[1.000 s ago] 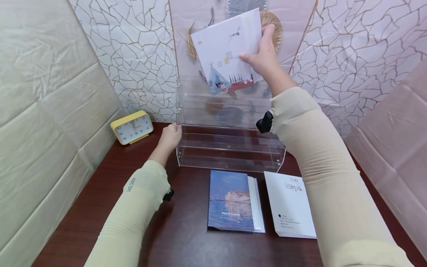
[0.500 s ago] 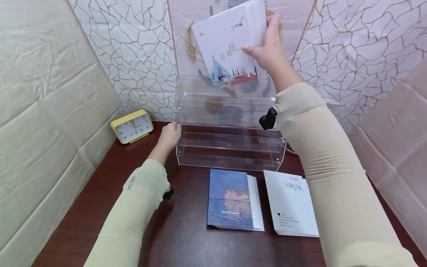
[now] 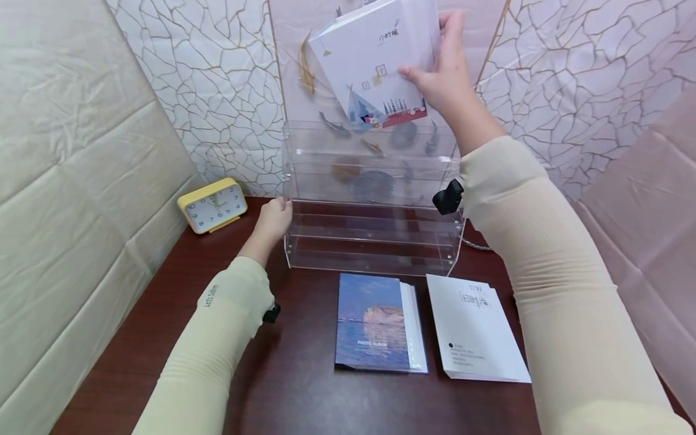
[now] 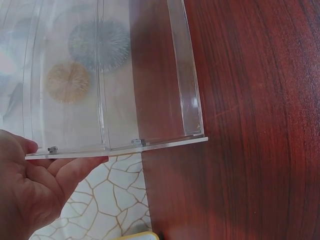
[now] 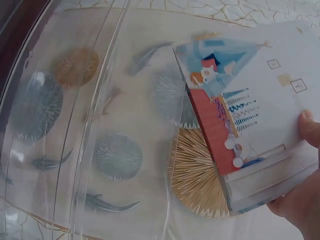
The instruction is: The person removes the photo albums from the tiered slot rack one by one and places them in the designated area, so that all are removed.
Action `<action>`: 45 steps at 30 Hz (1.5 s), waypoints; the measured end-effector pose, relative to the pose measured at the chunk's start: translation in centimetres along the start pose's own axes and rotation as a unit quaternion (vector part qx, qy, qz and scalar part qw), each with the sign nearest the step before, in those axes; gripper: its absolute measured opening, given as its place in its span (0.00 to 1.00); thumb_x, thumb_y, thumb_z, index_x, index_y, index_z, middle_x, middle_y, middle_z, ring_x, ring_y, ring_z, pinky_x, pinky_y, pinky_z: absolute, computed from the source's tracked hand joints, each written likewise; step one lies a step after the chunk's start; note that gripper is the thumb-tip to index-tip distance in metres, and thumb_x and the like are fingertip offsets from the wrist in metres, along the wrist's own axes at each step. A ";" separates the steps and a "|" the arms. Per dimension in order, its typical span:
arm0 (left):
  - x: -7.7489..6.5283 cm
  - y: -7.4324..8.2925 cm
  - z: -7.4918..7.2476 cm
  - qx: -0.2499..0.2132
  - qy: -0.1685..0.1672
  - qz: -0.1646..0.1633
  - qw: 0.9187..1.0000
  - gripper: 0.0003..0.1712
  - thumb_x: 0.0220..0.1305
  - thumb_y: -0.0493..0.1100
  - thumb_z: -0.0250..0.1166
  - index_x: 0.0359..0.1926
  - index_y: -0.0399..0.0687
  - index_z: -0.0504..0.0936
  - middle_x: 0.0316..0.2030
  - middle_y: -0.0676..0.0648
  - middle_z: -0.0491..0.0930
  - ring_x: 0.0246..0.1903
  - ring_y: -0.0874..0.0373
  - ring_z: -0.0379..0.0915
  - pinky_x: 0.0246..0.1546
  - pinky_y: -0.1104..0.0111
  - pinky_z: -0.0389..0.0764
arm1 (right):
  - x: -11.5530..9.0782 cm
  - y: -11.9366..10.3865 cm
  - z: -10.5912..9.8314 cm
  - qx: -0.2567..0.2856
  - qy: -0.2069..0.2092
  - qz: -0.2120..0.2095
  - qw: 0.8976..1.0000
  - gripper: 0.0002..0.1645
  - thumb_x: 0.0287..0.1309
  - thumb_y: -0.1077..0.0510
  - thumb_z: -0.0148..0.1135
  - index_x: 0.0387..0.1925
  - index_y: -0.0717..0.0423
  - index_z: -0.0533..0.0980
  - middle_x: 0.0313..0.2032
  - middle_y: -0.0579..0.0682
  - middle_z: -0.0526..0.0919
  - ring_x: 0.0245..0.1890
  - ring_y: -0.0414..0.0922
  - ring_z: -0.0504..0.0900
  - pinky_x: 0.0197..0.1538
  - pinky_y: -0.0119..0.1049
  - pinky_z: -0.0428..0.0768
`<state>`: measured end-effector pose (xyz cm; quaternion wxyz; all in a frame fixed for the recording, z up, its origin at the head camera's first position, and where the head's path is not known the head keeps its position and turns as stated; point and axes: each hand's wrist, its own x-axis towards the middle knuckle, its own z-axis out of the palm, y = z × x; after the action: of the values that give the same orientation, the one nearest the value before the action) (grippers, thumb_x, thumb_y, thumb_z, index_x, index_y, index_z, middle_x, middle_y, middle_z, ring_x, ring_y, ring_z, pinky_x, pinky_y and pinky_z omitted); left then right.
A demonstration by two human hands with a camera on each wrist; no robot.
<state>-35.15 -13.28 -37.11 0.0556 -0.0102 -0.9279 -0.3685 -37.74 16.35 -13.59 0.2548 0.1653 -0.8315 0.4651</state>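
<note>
My right hand (image 3: 447, 75) grips a white photo album (image 3: 356, 57) by its right edge, thumb on the cover and fingers behind. The cover shows a blue tent and a red strip of ground. In the head view the album is tilted, high above the clear acrylic rack (image 3: 370, 263); its top runs out of the frame. The right wrist view shows the album's lower edge apart from the rack's clear shelf fronts. My left hand (image 3: 273, 219) holds the rack's left side panel; in the left wrist view the thumb (image 4: 30, 146) is inside and the fingers outside.
On the dark red table (image 3: 304, 399) lie a blue photo album (image 3: 370, 320) with a seascape cover and, to its right, a white book (image 3: 473, 332). A yellow clock (image 3: 214, 205) stands at the back left. Patterned cloth walls (image 3: 228, 90) enclose the table.
My right hand has lifted the white photo album higher and slightly to the right, away from the rack. My left hand keeps its hold on the rack's side.
</note>
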 end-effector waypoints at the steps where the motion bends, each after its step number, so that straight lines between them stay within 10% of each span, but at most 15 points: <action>1: 0.0 0.0 0.0 -0.001 0.000 0.000 1.000 0.19 0.73 0.46 0.41 0.29 0.37 0.68 0.27 0.37 0.69 0.36 0.43 0.69 0.40 0.56 0.71 | -0.1 -0.1 -0.1 0.009 0.003 -0.004 1.000 0.38 0.52 0.63 0.66 0.55 0.47 0.52 0.50 0.45 0.68 0.53 0.42 0.68 0.56 0.34 0.68; 14: 0.9 -0.3 -0.2 0.014 0.001 0.001 1.000 0.19 0.73 0.45 0.41 0.29 0.37 0.68 0.30 0.35 0.70 0.37 0.42 0.69 0.41 0.54 0.71 | -3.4 -1.6 -1.8 0.101 -0.009 -0.033 0.994 0.33 0.52 0.66 0.66 0.47 0.49 0.52 0.48 0.47 0.71 0.49 0.46 0.74 0.53 0.33 0.72; 24: 1.1 -0.7 -0.3 0.004 -0.016 -0.011 1.000 0.19 0.73 0.46 0.39 0.32 0.36 0.68 0.29 0.37 0.68 0.35 0.43 0.68 0.38 0.56 0.71 | -9.4 -0.2 -0.5 0.309 -0.068 0.003 0.949 0.32 0.51 0.73 0.62 0.48 0.52 0.53 0.52 0.61 0.75 0.46 0.56 0.79 0.41 0.45 0.80; 31: 1.4 -0.9 -0.5 0.016 -0.002 -0.001 1.000 0.20 0.73 0.46 0.40 0.33 0.34 0.70 0.38 0.32 0.73 0.43 0.40 0.69 0.46 0.51 0.69 | -14.6 2.3 1.1 0.325 -0.102 0.068 0.938 0.32 0.54 0.72 0.60 0.50 0.50 0.53 0.50 0.63 0.76 0.41 0.56 0.82 0.36 0.50 0.80; 45: 1.6 -1.1 -0.6 0.009 -0.002 -0.012 1.000 0.22 0.73 0.46 0.40 0.41 0.30 0.72 0.42 0.31 0.73 0.46 0.41 0.69 0.47 0.52 0.70 | -24.2 5.0 7.5 0.297 -0.181 0.325 0.879 0.41 0.53 0.74 0.59 0.60 0.50 0.48 0.39 0.65 0.79 0.28 0.52 0.83 0.33 0.48 0.81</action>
<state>-36.78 -14.48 -37.27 0.0489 0.0009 -0.9313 -0.3609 -22.57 13.38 -34.29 -0.1267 0.0354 -0.6928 0.7090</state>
